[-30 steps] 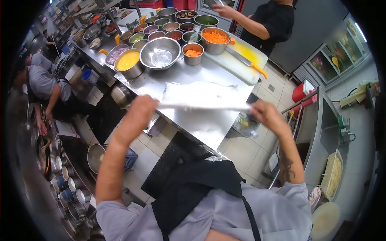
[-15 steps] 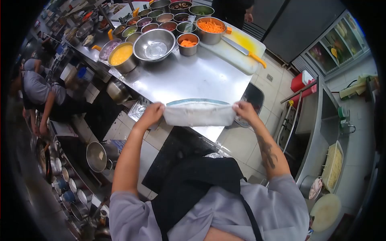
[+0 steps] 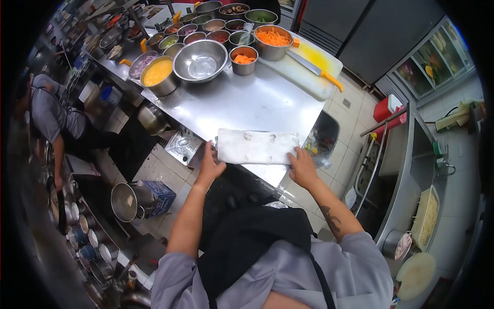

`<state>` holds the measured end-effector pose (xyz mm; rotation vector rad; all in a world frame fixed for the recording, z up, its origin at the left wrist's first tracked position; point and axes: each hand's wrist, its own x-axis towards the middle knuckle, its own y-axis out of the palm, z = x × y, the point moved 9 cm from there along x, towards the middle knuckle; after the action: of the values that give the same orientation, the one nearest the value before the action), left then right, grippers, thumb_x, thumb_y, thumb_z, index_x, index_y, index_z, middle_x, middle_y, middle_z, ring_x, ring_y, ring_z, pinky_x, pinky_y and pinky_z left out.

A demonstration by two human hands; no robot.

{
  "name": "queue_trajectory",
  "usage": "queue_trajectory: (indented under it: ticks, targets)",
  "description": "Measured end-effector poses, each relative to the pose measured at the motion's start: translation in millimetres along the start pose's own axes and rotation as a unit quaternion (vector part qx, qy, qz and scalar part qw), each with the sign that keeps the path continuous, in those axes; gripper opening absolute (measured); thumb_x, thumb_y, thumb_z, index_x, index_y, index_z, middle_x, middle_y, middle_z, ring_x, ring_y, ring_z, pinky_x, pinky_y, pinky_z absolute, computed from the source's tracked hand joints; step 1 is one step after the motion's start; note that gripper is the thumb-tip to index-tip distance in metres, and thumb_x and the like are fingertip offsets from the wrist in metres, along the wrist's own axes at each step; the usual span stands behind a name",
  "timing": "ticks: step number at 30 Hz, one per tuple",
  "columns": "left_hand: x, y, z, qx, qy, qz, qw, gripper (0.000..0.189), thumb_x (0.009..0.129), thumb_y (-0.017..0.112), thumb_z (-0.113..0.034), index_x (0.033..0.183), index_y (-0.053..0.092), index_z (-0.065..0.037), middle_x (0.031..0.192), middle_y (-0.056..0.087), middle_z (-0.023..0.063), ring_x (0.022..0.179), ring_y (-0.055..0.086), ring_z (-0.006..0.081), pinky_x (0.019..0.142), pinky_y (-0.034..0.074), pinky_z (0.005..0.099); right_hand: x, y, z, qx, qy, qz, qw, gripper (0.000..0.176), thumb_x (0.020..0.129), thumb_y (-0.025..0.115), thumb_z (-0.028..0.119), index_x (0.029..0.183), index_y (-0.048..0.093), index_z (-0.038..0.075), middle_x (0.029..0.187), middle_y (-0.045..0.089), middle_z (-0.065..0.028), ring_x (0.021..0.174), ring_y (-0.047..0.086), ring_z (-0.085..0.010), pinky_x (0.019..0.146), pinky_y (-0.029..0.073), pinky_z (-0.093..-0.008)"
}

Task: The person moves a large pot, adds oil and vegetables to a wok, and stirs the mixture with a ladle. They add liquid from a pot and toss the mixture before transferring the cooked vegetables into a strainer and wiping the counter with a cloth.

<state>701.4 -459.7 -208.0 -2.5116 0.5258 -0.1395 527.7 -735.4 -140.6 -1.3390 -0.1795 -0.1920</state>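
Observation:
A folded white cloth (image 3: 257, 147) with a few dark smudges lies flat at the front corner of the steel table (image 3: 242, 105). Its lower left corner reaches past the table edge. My left hand (image 3: 210, 167) is at the cloth's left end, fingers stretched along the side and thumb apart near the lower corner. At the opposite end, my right hand (image 3: 303, 169) rests its fingertips on the cloth's edge, fingers extended. Both hands touch the cloth without visibly gripping it.
Beyond the cloth stand a steel bowl (image 3: 199, 61), a pot of yellow liquid (image 3: 158, 74) and a pot of shredded carrot (image 3: 272, 40). A knife (image 3: 315, 68) lies on the cutting board (image 3: 288, 71). A bin (image 3: 324, 136) stands right; a co-worker (image 3: 59, 110) is left.
The cloth was held up by its ends, sagging, with a blue-green stripe showing. Now it lies flat on the table corner. My hands have moved inward and slightly down, loosening their pinch.

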Motion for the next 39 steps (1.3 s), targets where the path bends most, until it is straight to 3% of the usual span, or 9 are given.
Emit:
queue_trajectory:
  ticks: [5,11,15,17,18,21,27,30,39]
  targets:
    - [-12,11,-35,0.301,0.128,-0.020,0.945,0.061,0.072,0.065,-0.007,0.130,0.046,-0.007,0.124,0.042,0.0245,0.108,0.051,0.0385,0.091,0.043,0.0458,4,24,-21,0.031,0.003,-0.011,0.999,0.036,0.065,0.063,0.004,0.101,0.062,0.004,0.108,0.055,-0.0178,0.101,0.052,-0.0354,0.086,0.043,-0.0435]
    - [-1,-25,-82,0.189,0.303,-0.021,0.934,0.029,0.075,0.062,-0.008,0.103,0.060,-0.004,0.112,0.054,0.0200,0.107,0.053,0.0345,0.090,0.043,0.0445,31,-12,-47,0.199,0.031,-0.067,0.977,0.027,0.075,0.058,0.004,0.101,0.063,0.002,0.086,0.063,-0.0172,0.081,0.059,-0.0321,0.074,0.048,-0.0398]
    - [36,-20,-37,-0.159,-0.004,0.151,0.976,0.027,0.082,0.060,-0.016,0.107,0.060,-0.005,0.107,0.061,0.0126,0.100,0.060,0.0256,0.085,0.048,0.0410,58,-37,-72,0.373,0.188,-0.041,0.908,0.021,0.086,0.058,0.010,0.104,0.062,0.000,0.080,0.063,-0.0044,0.070,0.055,-0.0124,0.064,0.045,-0.0259]
    - [43,-7,-8,-0.349,-0.115,0.148,0.918,0.032,0.086,0.059,-0.021,0.114,0.059,-0.006,0.108,0.063,0.0097,0.098,0.061,0.0227,0.084,0.049,0.0387,64,-30,-81,0.450,0.241,-0.026,0.860,0.020,0.089,0.059,0.011,0.106,0.061,0.000,0.082,0.062,0.0006,0.070,0.052,-0.0053,0.062,0.043,-0.0206]
    - [31,17,10,-0.511,-0.275,0.175,0.795,0.040,0.088,0.058,-0.025,0.122,0.054,-0.005,0.113,0.061,0.0084,0.104,0.059,0.0221,0.088,0.049,0.0365,63,-15,-88,0.467,0.259,-0.010,0.845,0.020,0.089,0.059,0.012,0.106,0.061,-0.001,0.083,0.061,0.0019,0.071,0.052,-0.0045,0.062,0.042,-0.0199]
    - [-1,45,14,-0.526,-0.338,0.157,0.765,0.040,0.089,0.057,-0.023,0.125,0.051,-0.006,0.115,0.060,0.0107,0.108,0.058,0.0236,0.091,0.049,0.0391,47,45,-101,0.494,0.291,0.036,0.819,0.022,0.090,0.060,0.013,0.108,0.060,-0.001,0.083,0.061,0.0009,0.072,0.052,-0.0057,0.062,0.041,-0.0205]
    - [-18,50,20,-0.448,-0.297,0.127,0.834,0.044,0.090,0.055,-0.010,0.132,0.042,-0.003,0.120,0.057,0.0111,0.109,0.057,0.0253,0.091,0.049,0.0407,22,71,-107,0.553,0.403,0.013,0.729,0.026,0.088,0.059,0.012,0.111,0.059,-0.001,0.083,0.061,-0.0021,0.073,0.054,-0.0090,0.064,0.043,-0.0226]
    - [-18,46,15,-0.441,-0.293,0.123,0.839,0.048,0.086,0.051,0.002,0.133,0.041,0.000,0.120,0.058,0.0143,0.106,0.060,0.0251,0.091,0.050,0.0365,13,91,-120,0.435,0.364,0.078,0.820,0.028,0.086,0.061,0.009,0.112,0.059,0.002,0.085,0.062,-0.0042,0.076,0.057,-0.0123,0.065,0.046,-0.0264]
    - [-34,56,-59,-0.529,-0.158,0.158,0.818,0.061,0.080,0.048,0.010,0.139,0.036,-0.002,0.121,0.058,0.0118,0.107,0.060,0.0207,0.090,0.052,0.0331,76,38,-7,0.598,0.270,0.094,0.749,0.038,0.083,0.060,0.002,0.121,0.055,0.005,0.087,0.057,-0.0035,0.075,0.056,-0.0104,0.054,0.045,-0.0238]
